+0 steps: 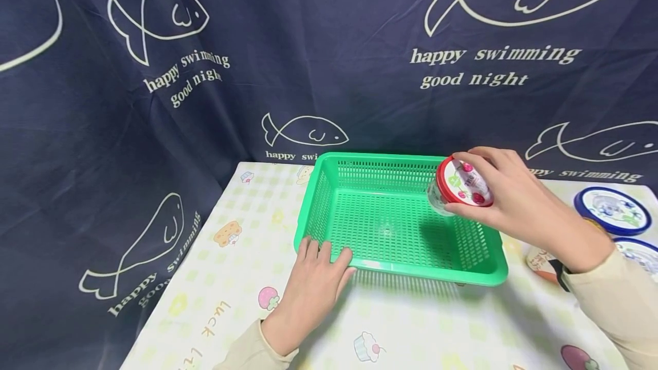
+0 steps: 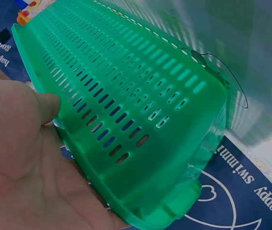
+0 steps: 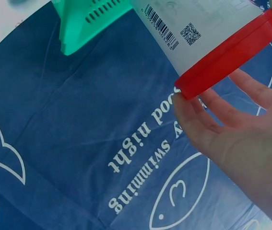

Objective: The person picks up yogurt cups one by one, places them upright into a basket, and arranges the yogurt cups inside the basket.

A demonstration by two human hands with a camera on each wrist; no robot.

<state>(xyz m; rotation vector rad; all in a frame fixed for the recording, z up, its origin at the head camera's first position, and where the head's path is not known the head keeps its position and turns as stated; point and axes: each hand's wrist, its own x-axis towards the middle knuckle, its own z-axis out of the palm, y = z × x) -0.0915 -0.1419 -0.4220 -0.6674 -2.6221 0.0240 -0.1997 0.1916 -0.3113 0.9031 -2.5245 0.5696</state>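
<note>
A green plastic basket [image 1: 401, 269] with slotted walls and floor sits on the table, and nothing lies on its visible floor. My left hand [image 1: 313, 284] grips its near left rim, fingers over the edge; in the left wrist view the thumb [image 2: 49, 106] presses the outer wall. My right hand [image 1: 519, 204] holds a clear plastic jar [image 1: 437, 197] by its red, cherry-printed lid, above the basket's right side. In the right wrist view, a barcode and a QR code show on the jar [image 3: 193, 33], with fingertips around the lid's rim.
At the right stand two blue-lidded containers, one farther back [image 1: 612, 211] and one nearer [image 1: 638, 253]. A jar with an orange and cream label [image 1: 541, 261] is partly hidden by my right forearm. A navy fish-print curtain [image 1: 329, 90] hangs behind the patterned tablecloth [image 1: 221, 290].
</note>
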